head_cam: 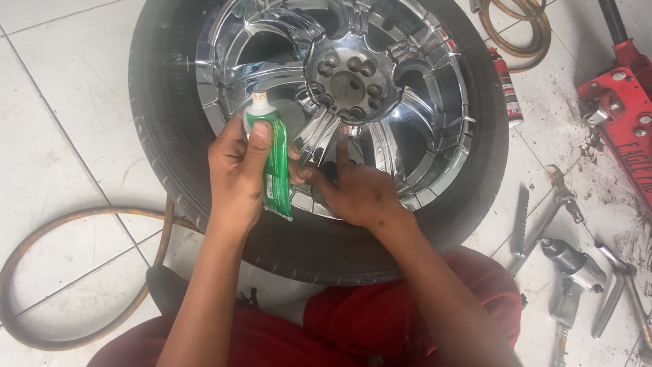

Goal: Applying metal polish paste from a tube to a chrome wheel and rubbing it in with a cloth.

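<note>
Two hands at chrome wheel (353,75), left hand (234,170) clutching green tube (275,160), right hand (356,194) touching spoke

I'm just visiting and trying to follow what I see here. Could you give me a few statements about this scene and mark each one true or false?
1. The left hand holds a green tube with a white cap. True.
2. The right hand rests on the floor tiles. False: it touches a spoke of the chrome wheel.
3. The tyre lies flat on the white floor. True.
4. The red jack sits left of the wheel. False: it is to the right.
5. The impact wrench is in the person's hand. False: it lies on the floor at the right.
</note>
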